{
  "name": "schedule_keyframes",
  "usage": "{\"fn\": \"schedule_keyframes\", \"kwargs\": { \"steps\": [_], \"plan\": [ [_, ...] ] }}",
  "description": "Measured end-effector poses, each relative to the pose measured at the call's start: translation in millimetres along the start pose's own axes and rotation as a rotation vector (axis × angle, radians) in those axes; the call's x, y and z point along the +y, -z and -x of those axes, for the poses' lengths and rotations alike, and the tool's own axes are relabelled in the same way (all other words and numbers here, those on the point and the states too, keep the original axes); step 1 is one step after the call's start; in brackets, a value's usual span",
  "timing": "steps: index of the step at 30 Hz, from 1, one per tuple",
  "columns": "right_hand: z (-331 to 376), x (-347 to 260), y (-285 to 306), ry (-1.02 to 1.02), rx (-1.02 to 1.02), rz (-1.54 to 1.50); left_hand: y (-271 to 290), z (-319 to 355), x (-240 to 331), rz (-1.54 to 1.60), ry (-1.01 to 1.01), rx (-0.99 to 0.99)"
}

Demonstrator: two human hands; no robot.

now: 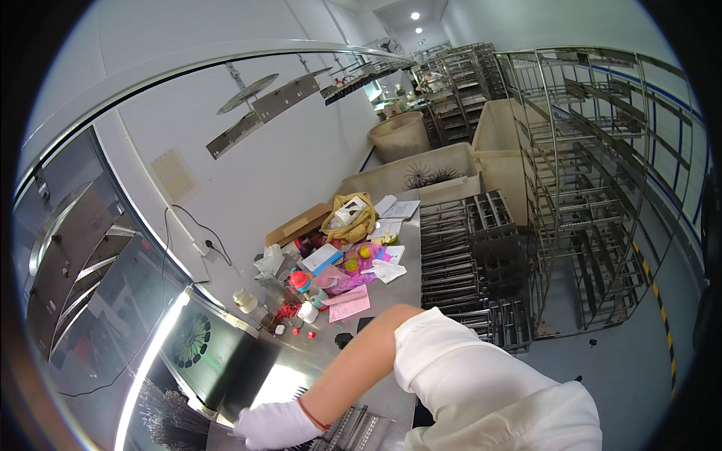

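My right hand (278, 426), in a white glove with a reddish band at the wrist, reaches leftward across the metal worktable (398, 376) at the lower edge. Its fingers point left and down; their grip is not clear, and I cannot make out anything held. Next to the wrist lie slotted metal rack pieces (357, 430), partly cut off by the lower edge. Left of the fingers stands a dense bundle of thin metal rods (169, 413). A bright light strip (154, 364) slants just above that bundle. My left hand is out of view.
Clutter covers the table's far part: a yellow bag (352, 218), a pink notepad (349, 302), a red-capped bottle (300, 281) and papers. Stacked dark metal racks (474, 263) adjoin its right edge. Tall wire shelving (579, 188) and beige bins (398, 137) stand beyond.
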State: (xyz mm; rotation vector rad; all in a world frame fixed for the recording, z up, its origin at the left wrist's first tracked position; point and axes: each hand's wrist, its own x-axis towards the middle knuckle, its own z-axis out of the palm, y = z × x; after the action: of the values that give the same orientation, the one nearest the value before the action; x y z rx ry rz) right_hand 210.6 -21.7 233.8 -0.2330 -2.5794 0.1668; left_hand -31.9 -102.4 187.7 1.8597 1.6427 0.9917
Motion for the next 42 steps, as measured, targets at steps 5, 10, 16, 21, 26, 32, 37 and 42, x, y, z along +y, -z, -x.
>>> {"fn": "schedule_keyframes", "kwargs": {
  "steps": [5,10,16,21,26,32,37,42],
  "plan": [
    [85,72,-110,-0.033,-0.786,-0.588,-10,13,63,-0.975,-0.319,0.176],
    [153,39,-185,-0.206,-0.265,-0.720,-16,15,60,-0.847,-0.515,0.417],
    [135,23,-238,0.000,0.335,-0.369,-41,22,76,-0.654,-0.454,0.094],
    [134,-11,-185,-0.013,0.384,-0.183,-44,17,96,-0.923,-0.428,-0.103],
    [128,16,-211,0.006,0.047,-0.889,-42,21,68,-0.666,-0.373,0.249],
    [121,60,-287,0.189,0.485,-0.356,-65,34,109,-0.972,-0.342,0.021],
    [114,8,-218,-0.142,0.228,-0.268,-53,16,106,-0.596,-0.097,0.080],
    [103,-2,-193,-0.464,-0.100,-1.228,-57,26,77,0.155,-0.160,0.235]
  ]
}}
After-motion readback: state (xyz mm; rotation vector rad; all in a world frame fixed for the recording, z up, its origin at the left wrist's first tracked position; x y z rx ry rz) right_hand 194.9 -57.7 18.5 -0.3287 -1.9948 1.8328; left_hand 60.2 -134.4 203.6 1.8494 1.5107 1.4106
